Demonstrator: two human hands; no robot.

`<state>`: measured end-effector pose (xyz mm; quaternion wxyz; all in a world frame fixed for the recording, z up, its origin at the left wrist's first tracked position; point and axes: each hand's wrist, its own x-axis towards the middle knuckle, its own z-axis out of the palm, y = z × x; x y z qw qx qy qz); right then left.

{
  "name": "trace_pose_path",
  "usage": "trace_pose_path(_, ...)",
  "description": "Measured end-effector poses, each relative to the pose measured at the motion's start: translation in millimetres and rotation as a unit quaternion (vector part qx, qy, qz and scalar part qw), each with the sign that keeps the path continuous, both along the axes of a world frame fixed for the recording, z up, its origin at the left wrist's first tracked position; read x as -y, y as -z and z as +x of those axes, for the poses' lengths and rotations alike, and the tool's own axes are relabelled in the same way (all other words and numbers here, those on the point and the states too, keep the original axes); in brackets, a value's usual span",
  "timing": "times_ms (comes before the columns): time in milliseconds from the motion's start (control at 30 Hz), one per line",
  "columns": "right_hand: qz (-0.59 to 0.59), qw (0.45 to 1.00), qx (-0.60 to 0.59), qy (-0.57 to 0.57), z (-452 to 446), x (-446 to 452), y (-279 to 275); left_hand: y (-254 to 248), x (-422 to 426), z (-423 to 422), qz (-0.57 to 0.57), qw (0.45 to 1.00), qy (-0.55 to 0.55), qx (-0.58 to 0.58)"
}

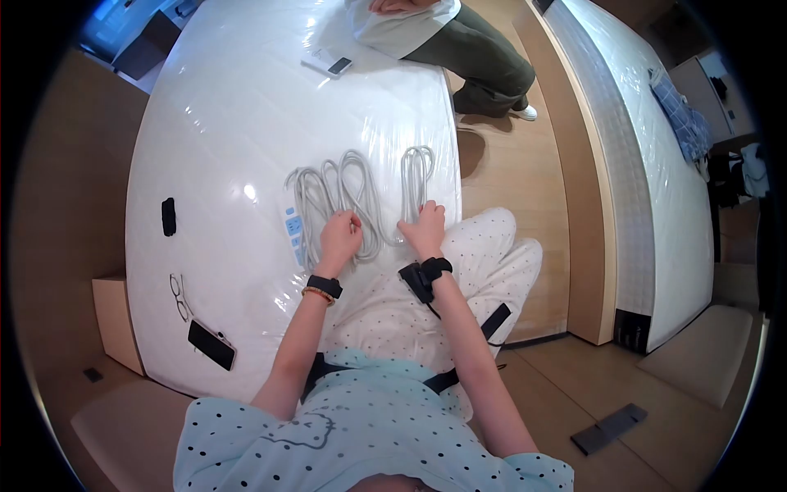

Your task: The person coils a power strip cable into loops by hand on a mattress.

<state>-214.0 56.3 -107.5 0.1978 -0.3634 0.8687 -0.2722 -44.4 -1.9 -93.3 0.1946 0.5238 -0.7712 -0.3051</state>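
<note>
A grey cable (361, 184) lies in long loops on the plastic-covered mattress (229, 107), with a blue-and-white power strip (294, 234) along its left side. My left hand (341, 236) rests over the lower part of these loops, its fingers curled together; what they pinch is too small to make out. To the right, a narrower bundle of the cable (416, 168) runs away from me. At its near end is my right hand (425, 227), with thumb and fingers closed round the loops. Both wrists wear black bands.
Glasses (178, 297), a phone (211, 345) and a black object (169, 217) lie at the left of the mattress. Another person (475, 57) sits at the far edge, near a white device (328, 64). A second mattress (656, 164) stands at the right.
</note>
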Motion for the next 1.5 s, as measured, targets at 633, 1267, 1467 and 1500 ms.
trace_pose_path(633, -0.166, 0.745, 0.604, -0.228, -12.5, -25.8, -32.8, -39.5, -33.5, -24.3, 0.364, 0.861, 0.082, -0.347)
trace_pose_path(1267, -0.361, 0.847, 0.387, -0.049, 9.7, -51.4, -98.8, -40.2, -23.3, -6.2, 0.461, 0.772, 0.043, -0.435)
trace_pose_path(1467, -0.238, 0.899, 0.34, -0.138, 26.4, -47.8, -83.1, -68.7, -32.3, -14.3, 0.414, 0.85, 0.118, -0.302)
trace_pose_path(1500, -0.214, 0.911, 0.316, -0.155, 27.3, -48.7, -80.6, -67.7, -32.8, -14.8, 0.415, 0.857, 0.117, -0.283)
